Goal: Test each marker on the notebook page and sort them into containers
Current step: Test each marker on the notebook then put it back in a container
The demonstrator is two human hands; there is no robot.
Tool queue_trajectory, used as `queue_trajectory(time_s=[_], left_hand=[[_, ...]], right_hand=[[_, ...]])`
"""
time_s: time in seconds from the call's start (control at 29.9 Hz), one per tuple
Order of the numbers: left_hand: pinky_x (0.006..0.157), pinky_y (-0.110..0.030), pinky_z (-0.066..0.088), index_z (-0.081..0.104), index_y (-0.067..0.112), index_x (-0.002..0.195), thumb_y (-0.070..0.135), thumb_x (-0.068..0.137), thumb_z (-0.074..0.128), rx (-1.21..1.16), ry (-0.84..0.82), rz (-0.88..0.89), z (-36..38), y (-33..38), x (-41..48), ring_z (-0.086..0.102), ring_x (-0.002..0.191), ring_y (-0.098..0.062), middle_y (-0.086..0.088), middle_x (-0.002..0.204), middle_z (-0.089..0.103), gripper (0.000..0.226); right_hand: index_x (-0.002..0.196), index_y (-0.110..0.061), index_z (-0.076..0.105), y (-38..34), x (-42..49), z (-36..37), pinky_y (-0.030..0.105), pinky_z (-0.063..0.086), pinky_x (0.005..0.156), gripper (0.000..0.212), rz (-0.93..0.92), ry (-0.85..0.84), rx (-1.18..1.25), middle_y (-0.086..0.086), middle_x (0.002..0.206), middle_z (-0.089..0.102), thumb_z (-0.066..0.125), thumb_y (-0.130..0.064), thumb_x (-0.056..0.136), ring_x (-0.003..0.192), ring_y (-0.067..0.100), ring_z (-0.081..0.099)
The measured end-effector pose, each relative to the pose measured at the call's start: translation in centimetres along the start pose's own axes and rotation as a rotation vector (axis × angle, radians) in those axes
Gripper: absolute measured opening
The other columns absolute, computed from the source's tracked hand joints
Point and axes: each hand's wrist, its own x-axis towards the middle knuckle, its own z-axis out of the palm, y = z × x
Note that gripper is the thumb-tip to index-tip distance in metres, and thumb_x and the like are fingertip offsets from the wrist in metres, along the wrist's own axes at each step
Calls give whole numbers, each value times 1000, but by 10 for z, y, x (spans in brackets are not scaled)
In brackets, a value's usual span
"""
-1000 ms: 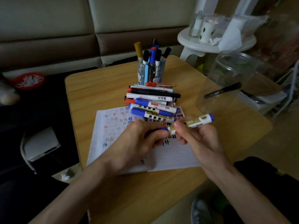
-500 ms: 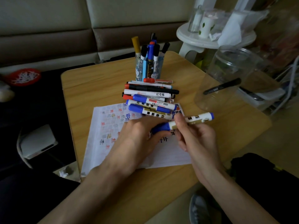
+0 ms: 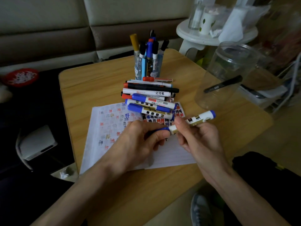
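Over the page [image 3: 171, 154], left hand [image 3: 138, 142] grips marker cap [image 3: 160, 130], right hand [image 3: 200, 139] barrel [image 3: 196, 119].

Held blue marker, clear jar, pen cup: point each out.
held blue marker [image 3: 202, 118], head view, white barrel
clear jar [image 3: 228, 64], head view, side wall
pen cup [image 3: 138, 70], head view, front wall

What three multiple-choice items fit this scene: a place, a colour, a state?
1. Where is the black pen? A. on the notebook B. inside the clear jar C. in the pen cup
2. What colour is the held marker cap? A. red B. yellow C. blue
3. The hands? A. left hand and right hand both grip the marker B. lie flat C. hold nothing
Key: B, it leans behind the jar wall; C, blue shows beside the left fingers; A, fingers curl round it.
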Motion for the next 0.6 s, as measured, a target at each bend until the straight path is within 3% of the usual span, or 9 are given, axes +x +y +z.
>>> queue_trajectory(time_s=[0.07, 0.17, 0.23, 0.3, 0.43, 0.54, 0.6], left_hand=[[57, -12, 45, 77, 10, 103, 32, 95, 59, -1, -28, -31, -5, 1, -3, 61, 62, -8, -1, 73, 68, 30], [56, -18, 49, 77, 26, 99, 43, 92, 55, 12, 38, -123, -26, -10, -7, 66, 68, -7, 8, 82, 73, 29], [62, -24, 54, 75, 27, 93, 49, 88, 53, 22, 116, -124, -39, -18, -10, 68, 74, -10, 12, 87, 74, 32], [64, -18, 53, 73, 26, 90, 48, 89, 54, 28, 120, -77, -38, -17, -10, 70, 79, -5, 12, 89, 74, 29], [80, -12, 54, 70, 31, 110, 49, 85, 58, 48, 75, -63, -19, -8, -8, 66, 101, 8, 22, 103, 70, 33], [83, -24, 59, 69, 32, 113, 58, 83, 55, 67, 130, -74, -15, -11, -9, 67, 99, 4, 20, 106, 70, 42], [83, -33, 60, 70, 30, 116, 61, 83, 54, 82, 150, -78, -13, -13, -9, 68, 97, -1, 17, 105, 71, 48]], right_hand=[[71, 5, 59, -1, -1, 2, 16, 40, 49, 45, 19, -3, -17, 7, 60, 58, 69, -33, 94, 52, 9, 51], [79, -16, 65, -12, 8, -20, 19, 45, 54, 28, 103, 236, 86, -8, 62, 59, 72, -43, 83, 57, 4, 53], [74, -24, 63, -21, 13, -44, 23, 37, 57, 23, 62, 323, 86, -8, 63, 55, 70, -42, 85, 57, 6, 47], [72, -21, 64, -19, 13, -51, 26, 35, 57, 25, 46, 279, 8, -5, 63, 55, 70, -39, 89, 56, 7, 46], [83, -7, 68, -4, 12, -31, 22, 42, 52, 24, 54, 144, -80, 0, 63, 62, 71, -28, 92, 54, 9, 53], [90, -3, 70, 5, 14, -24, 16, 43, 52, 13, 17, 93, -53, -8, 60, 63, 74, -15, 93, 54, 4, 57], [97, 0, 72, 11, 15, -20, 12, 49, 58, 10, -7, 91, -67, -9, 65, 71, 75, -6, 90, 64, 1, 68]])
